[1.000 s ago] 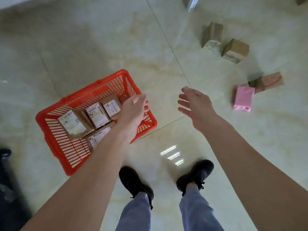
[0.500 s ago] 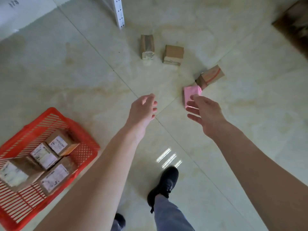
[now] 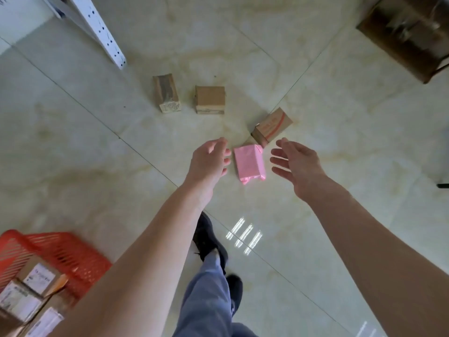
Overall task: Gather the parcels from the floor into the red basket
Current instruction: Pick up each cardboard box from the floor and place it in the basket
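Observation:
A pink parcel point(image 3: 249, 164) lies on the tiled floor between my two hands. My left hand point(image 3: 211, 159) hovers just left of it, fingers apart and empty. My right hand point(image 3: 295, 164) is to its right, open and empty. Behind the pink parcel sits a brown box with red markings point(image 3: 272, 126). Farther back stand a plain cardboard box point(image 3: 210, 99) and a taped brown box point(image 3: 166, 92). The red basket point(image 3: 68, 254) is at the lower left, holding several labelled parcels point(image 3: 36, 278).
A white perforated shelf post point(image 3: 99, 27) slants at the upper left. A large dark carton point(image 3: 410, 32) sits at the upper right. My legs and black shoes point(image 3: 209, 242) are below the hands. Bare floor tiles surround the parcels.
I have stepped away from the basket toward the parcels. Both hands moved forward and now flank the pink parcel; the basket has slid to the lower left of the view.

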